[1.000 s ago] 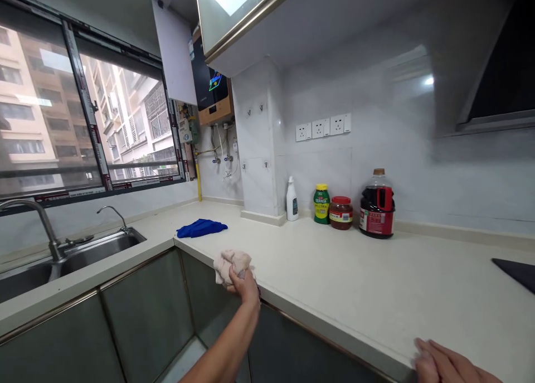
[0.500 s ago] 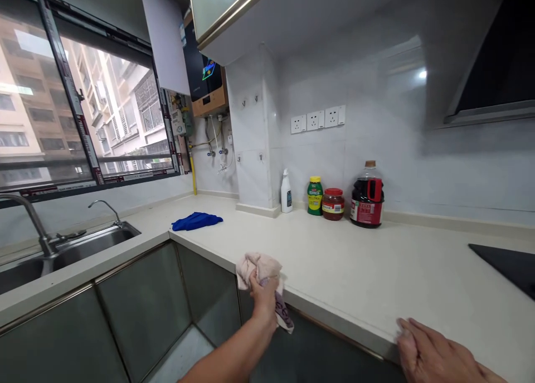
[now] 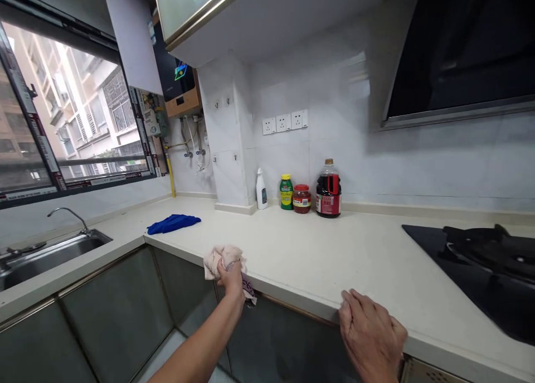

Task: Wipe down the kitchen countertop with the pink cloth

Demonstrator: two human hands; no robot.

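My left hand (image 3: 230,277) is closed on a bunched pale pink cloth (image 3: 223,256) at the front edge of the cream countertop (image 3: 292,249). A purple-patterned part of the cloth hangs below the edge. Further right, my right hand (image 3: 370,330) leans on the same edge, its fingers lying together on top and slightly bent, holding nothing. A blue cloth (image 3: 173,223) lies crumpled at the counter's inner corner, apart from both hands.
Along the wall stand a white spray-type bottle (image 3: 261,190), a green bottle with yellow cap (image 3: 286,193), a red-lidded jar (image 3: 301,200) and a large dark-liquid jug (image 3: 328,193). A black gas stove (image 3: 438,260) is at right, a sink (image 3: 79,251) at left.
The view has turned right, bringing the stove burner and more of my right hand into sight. My left hand still grips the pink cloth at nearly the same place on the edge.
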